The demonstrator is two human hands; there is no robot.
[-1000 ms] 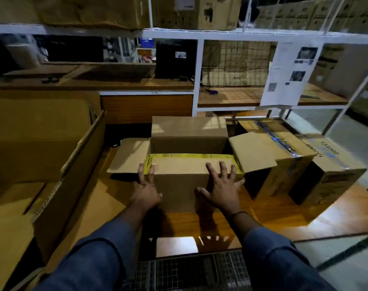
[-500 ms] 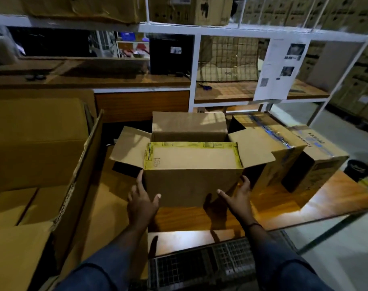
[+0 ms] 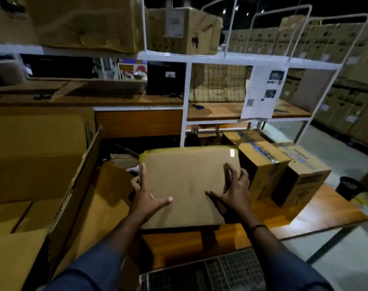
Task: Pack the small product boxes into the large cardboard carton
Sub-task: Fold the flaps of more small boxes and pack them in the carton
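One large carton (image 3: 187, 185), tilted over the counter (image 3: 309, 215); left hand (image 3: 146, 195) grasps its 9 o'clock edge, right hand (image 3: 236, 192) its 3 o'clock, probably to reorient it for packing

Both arms wore blue long sleeves: left sleeve (image 3: 90, 269) at 7 o'clock, right sleeve (image 3: 290, 269) at 5 o'clock. A thin dark band (image 3: 258, 226) circled the right wrist.

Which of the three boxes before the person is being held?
The plain untaped box, gripped by left hand and right hand; the two blue-taped boxes to its right stand untouched.
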